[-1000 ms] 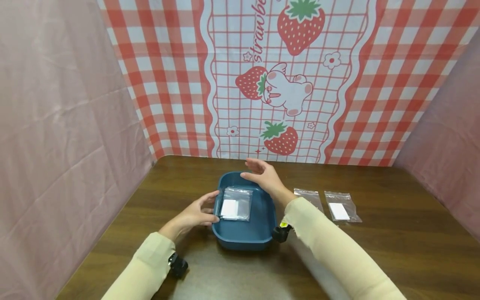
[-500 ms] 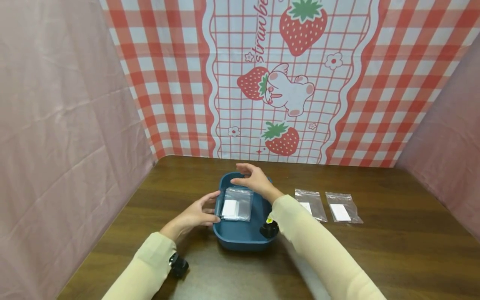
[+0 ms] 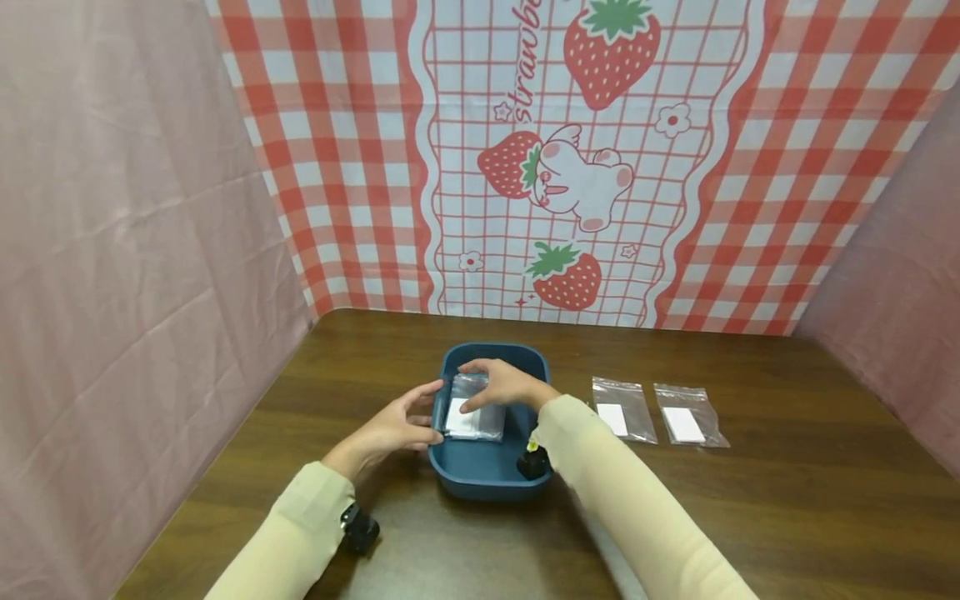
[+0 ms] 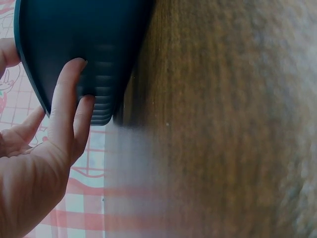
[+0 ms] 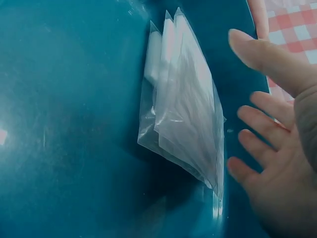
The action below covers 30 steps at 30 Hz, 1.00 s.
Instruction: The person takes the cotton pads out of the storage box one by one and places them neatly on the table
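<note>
In the head view a blue plastic bin (image 3: 489,482) stands on the table. My left hand (image 3: 390,429) holds its left wall. Thumb and index finger lie at the rim, while other fingers (image 4: 64,101) press on the outer side in the left wrist view. Inside, along that wall, sits a stack of clear zip-lock bags (image 5: 190,99) with white cards or slabs in them. My right hand (image 3: 506,387) reaches into the bin over this stack, thumb and fingers spread. The right wrist view shows its fingers (image 5: 267,124) beside the bags, with a gap between.
Two more zip-lock bags lie flat on the wooden table (image 3: 787,467) to the right of the bin: a nearer bag (image 3: 628,408) and a farther bag (image 3: 690,417), each with a white piece inside. A strawberry-print checked curtain (image 3: 360,167) hangs behind the table.
My right hand has moved left and down from above the bin's far right rim to over the stacked bags. The left hand and the bin have stayed in place.
</note>
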Each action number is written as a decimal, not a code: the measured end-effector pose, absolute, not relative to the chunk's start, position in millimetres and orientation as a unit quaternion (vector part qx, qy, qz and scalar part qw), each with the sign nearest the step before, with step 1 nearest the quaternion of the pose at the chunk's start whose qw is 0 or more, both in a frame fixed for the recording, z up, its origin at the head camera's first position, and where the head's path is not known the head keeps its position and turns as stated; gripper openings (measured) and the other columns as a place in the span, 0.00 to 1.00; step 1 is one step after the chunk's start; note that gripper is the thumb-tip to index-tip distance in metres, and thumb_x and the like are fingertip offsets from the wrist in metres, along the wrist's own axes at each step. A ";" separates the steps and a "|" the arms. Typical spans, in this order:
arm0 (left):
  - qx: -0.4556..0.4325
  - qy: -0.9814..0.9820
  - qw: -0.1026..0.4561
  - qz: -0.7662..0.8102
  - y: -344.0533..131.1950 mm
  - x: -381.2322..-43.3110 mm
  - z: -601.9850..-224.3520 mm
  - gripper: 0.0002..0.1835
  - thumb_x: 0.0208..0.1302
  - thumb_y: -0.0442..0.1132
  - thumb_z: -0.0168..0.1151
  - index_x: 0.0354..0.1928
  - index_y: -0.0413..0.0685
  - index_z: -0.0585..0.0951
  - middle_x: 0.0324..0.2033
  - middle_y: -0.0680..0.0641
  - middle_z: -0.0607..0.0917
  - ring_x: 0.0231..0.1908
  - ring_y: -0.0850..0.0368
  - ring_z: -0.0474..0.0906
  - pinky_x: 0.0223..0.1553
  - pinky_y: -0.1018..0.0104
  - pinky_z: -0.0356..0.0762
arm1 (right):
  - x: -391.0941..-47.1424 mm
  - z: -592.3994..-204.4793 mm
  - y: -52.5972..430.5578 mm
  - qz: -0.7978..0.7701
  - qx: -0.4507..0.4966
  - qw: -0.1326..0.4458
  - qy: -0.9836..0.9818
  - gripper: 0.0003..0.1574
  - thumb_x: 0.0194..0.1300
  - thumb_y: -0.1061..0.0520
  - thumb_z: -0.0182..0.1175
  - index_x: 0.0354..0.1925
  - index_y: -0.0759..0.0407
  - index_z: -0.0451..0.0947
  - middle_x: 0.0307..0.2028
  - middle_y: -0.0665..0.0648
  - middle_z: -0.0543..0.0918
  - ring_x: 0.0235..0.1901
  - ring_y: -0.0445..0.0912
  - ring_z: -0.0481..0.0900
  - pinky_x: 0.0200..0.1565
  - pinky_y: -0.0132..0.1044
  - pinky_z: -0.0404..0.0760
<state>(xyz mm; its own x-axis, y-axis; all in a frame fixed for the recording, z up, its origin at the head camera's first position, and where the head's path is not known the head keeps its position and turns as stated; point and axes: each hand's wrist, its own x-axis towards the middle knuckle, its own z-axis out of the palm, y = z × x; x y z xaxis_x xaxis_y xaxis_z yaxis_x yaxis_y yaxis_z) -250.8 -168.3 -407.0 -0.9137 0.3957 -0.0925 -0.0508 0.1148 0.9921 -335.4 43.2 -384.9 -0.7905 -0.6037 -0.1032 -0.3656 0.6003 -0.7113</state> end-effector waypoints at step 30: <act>0.114 0.727 0.169 0.655 -168.5 -251.2 -406.9 0.44 0.51 0.25 0.64 0.70 0.45 0.56 0.61 0.33 0.62 0.55 0.38 0.69 0.36 0.58 0.78 | -340.2 -377.4 52.7 -0.253 -0.326 0.227 0.882 0.33 0.50 0.64 0.68 0.56 0.54 0.75 0.51 0.52 0.76 0.49 0.47 0.70 0.53 0.42 0.68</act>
